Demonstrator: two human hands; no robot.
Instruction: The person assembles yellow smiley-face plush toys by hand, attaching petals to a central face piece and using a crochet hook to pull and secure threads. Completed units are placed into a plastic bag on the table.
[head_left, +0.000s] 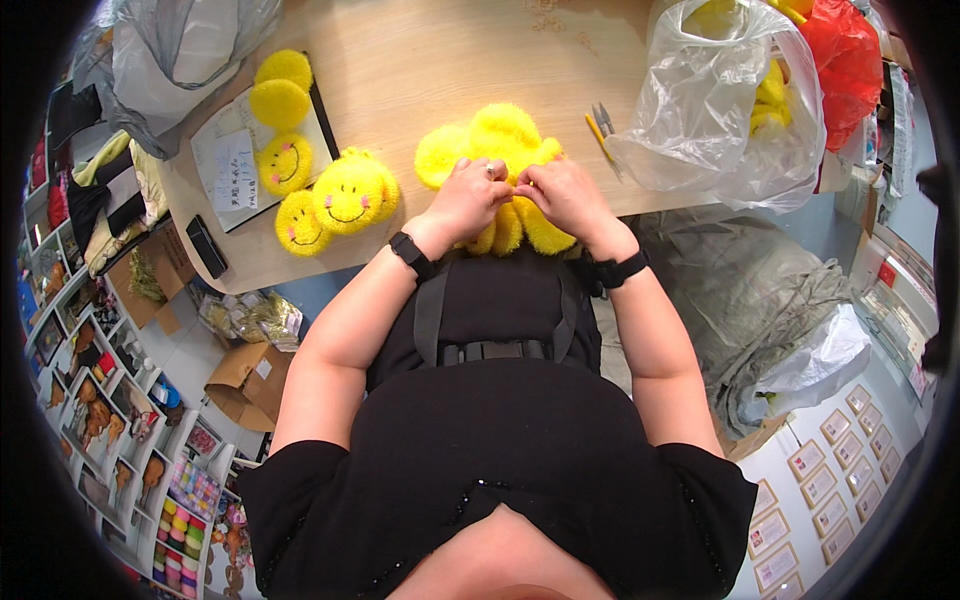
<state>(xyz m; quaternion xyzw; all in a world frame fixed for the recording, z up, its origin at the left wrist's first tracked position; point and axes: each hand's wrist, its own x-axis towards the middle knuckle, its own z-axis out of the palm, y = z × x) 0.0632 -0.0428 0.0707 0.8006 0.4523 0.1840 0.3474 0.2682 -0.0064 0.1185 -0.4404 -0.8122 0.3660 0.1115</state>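
Note:
Fuzzy yellow plush pieces (504, 135) are bunched at the table's near edge, under and around both hands. My left hand (474, 191), with a ring on one finger, is closed at the bunch from the left. From the right, my right hand (562, 196) pinches at the same bunch, its thumb and finger almost touching the left fingertips. The exact bit between the fingertips is too small to make out. More yellow lobes (544, 225) stick out below the hands. To the left sit yellow smiley plush faces (346, 199) with pink cheeks, some stacked.
Plain yellow discs (279, 103) and another smiley (286, 163) lie on a notebook (217, 154) bearing handwriting. A black phone (206, 246) rests near the left corner. Thread snips (602, 124) and a yellow-handled tool (597, 136) lie beside a clear plastic bag (697, 112) holding yellow pieces.

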